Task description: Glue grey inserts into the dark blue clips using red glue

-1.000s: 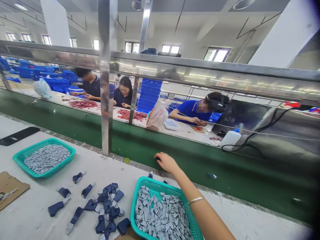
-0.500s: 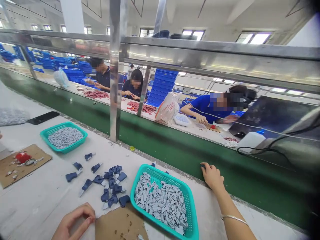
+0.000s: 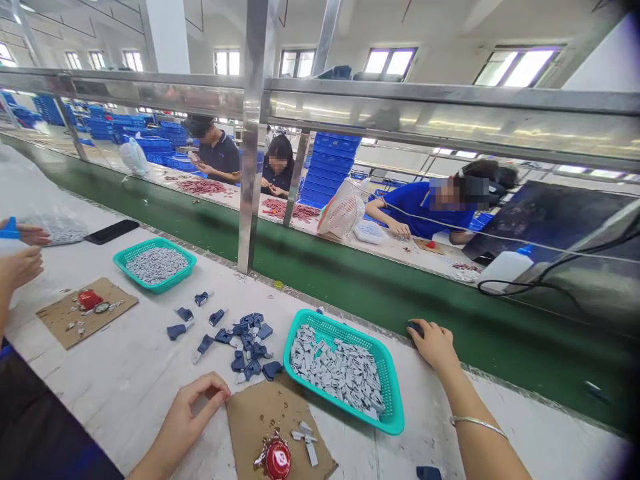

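My right hand (image 3: 434,341), with a bangle on the wrist, reaches to the edge of the green belt, its fingers closed on a dark blue piece (image 3: 415,327). My left hand (image 3: 203,399) rests at the left edge of a brown cardboard sheet (image 3: 260,417), thumb and forefinger pinched; what they hold, if anything, is too small to name. A red round cap (image 3: 278,459) sits in wet liquid on the cardboard, beside several grey pieces (image 3: 306,437). Between my hands stands a green basket (image 3: 397,393) of grey pieces. Several dark blue pieces (image 3: 246,340) lie left of it.
The green belt (image 3: 370,287) runs beyond the table. A metal post (image 3: 250,167) rises at its near edge. A second green basket (image 3: 160,287), a black phone (image 3: 113,231) and a neighbour's hands (image 3: 23,263) with a bottle are at left. People sit across the belt.
The view has tilted down and shifted left, showing the red cap and the neighbour's hands with a bottle. My right hand still holds the dark blue piece at the belt's edge. A piece appears on the belt at right.
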### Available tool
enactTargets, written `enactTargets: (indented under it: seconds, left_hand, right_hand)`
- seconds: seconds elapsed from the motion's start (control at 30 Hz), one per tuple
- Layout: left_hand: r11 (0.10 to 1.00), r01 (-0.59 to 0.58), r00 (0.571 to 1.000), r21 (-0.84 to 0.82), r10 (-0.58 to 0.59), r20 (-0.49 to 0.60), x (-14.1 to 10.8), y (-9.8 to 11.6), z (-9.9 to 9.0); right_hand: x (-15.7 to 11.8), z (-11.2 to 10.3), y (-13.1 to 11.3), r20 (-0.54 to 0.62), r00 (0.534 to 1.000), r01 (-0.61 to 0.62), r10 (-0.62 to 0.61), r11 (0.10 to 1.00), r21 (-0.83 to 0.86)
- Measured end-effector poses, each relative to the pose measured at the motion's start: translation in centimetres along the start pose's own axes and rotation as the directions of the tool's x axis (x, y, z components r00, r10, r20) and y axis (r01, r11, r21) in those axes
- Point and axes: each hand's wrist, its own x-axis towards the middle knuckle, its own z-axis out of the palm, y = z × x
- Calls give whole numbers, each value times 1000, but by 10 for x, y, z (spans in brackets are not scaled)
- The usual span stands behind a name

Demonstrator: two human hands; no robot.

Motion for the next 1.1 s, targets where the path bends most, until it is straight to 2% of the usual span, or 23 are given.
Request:
enactTargets:
  seconds: [0.1, 0.23, 0.43, 0.53, 0.6, 0.73, 0.87, 0.97, 1.1]
  left_hand:
    - [1000, -1, 1000, -20, 1, 6, 0, -1, 0]
    - [999, -3, 1000, -49, 3, -14, 0, -2, 0]
    - [999, 24, 1000, -48, -25, -12, 0, 1, 1]
    - [998, 44, 999, -41, -44, -13, 0, 4, 1]
    - [998, 57, 998, -39, -58, -17, 0, 5, 1]
    - [998, 67, 998, -15, -67, -6, 0, 4, 1]
    - [998, 60, 998, 33, -60, 11, -1, -3, 0]
    - [995, 58, 998, 77, -61, 34, -2, -9, -3]
    - [991, 76, 997, 114, -79, 19, -3, -13, -7]
  right_hand:
    - [1, -3, -13, 44, 999, -2, 1, 1000, 14]
    - [3, -10, -29, 25, 999, 20, -23, 996, 86]
    - [-6, -33, -35, -74, 991, -85, 110, 954, 286]
    - [-29, -52, -26, -85, 981, -130, 176, 912, 389]
    - [-54, -64, -18, -37, 984, -144, 177, 893, 426]
    - [-118, -73, -9, 85, 992, -123, 94, 889, 442]
    - [-167, -72, -11, 107, 994, -71, 28, 901, 427]
    - [-176, -74, -5, 118, 992, -96, 52, 910, 404]
    - [-149, -73, 29, 57, 974, -227, 221, 919, 322]
